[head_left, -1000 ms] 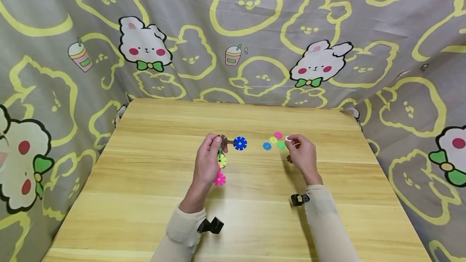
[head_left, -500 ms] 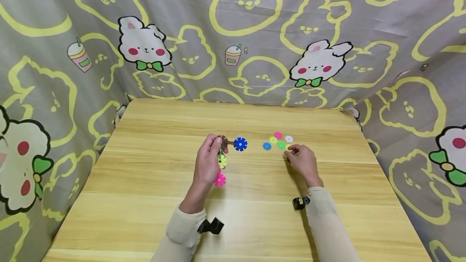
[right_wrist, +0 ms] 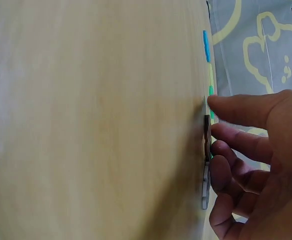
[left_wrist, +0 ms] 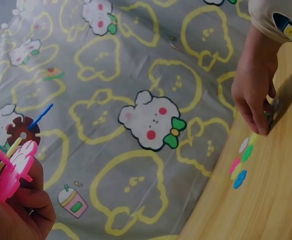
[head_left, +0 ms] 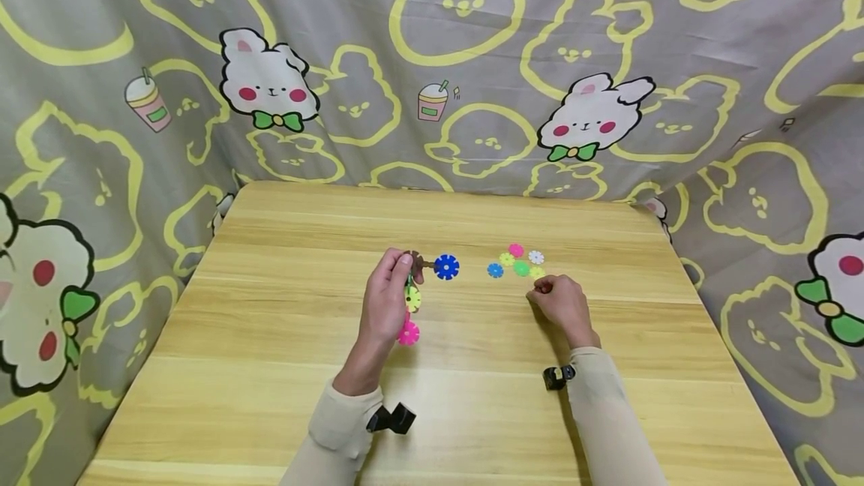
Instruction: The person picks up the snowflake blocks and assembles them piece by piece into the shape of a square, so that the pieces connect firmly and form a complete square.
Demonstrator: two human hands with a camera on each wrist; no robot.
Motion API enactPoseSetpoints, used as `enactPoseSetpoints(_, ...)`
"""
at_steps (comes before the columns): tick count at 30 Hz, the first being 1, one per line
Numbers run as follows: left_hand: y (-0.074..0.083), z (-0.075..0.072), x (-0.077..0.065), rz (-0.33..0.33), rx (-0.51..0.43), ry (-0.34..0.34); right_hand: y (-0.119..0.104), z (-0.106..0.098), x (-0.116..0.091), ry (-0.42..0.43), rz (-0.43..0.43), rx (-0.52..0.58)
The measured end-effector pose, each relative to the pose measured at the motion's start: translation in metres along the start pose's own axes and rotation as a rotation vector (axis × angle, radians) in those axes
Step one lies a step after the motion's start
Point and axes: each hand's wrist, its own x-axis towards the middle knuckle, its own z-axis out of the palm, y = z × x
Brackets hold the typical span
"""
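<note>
In the head view my left hand (head_left: 386, 295) grips a chain of joined plastic snowflake discs. A brown disc (head_left: 415, 261) is at its thumb, a blue disc (head_left: 446, 267) sticks out to the right, and a yellow disc (head_left: 412, 299) and a pink disc (head_left: 408, 333) hang below. My right hand (head_left: 562, 306) is low over the table at the near side of the loose discs. The right wrist view shows its fingertips at a dark brown disc (right_wrist: 207, 137) lying flat, with thumb and index apart. Beside it, under the other fingers, lies a greyish disc (right_wrist: 205, 185).
Several loose discs lie left of and beyond the right hand, among them a light blue disc (head_left: 496, 271), a green disc (head_left: 521, 268), a pink disc (head_left: 516, 250) and a white disc (head_left: 536, 256). A patterned curtain (head_left: 486, 58) surrounds the wooden table (head_left: 270, 366).
My right hand has let go of the white disc, which now lies at the back right of the loose discs. The hand has come nearer, over the brown disc. The left hand holds still.
</note>
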Motion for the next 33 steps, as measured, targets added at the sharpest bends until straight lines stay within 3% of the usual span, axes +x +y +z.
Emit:
enactPoseSetpoints(7,0.0006,0.0003,0.0002,0.006,0.006,0.005,0.0006,-0.0009,0.0003,0.002,-0.006,0.001)
enactPoseSetpoints(15,0.0001,0.0008,0.0003,0.003,-0.002,0.005,-0.0004,-0.007,-0.0014,-0.019,0.074,-0.03)
enactPoseSetpoints(21,0.0001,0.0002,-0.0002,-0.003,0.005,0.003,0.0002,-0.009,-0.0028,-0.019,0.082,-0.021)
enactPoseSetpoints(33,-0.0005,-0.0011,-0.0008,0.0,-0.004,0.013,-0.0074,-0.0053,-0.0036,-0.004,-0.029,-0.008)
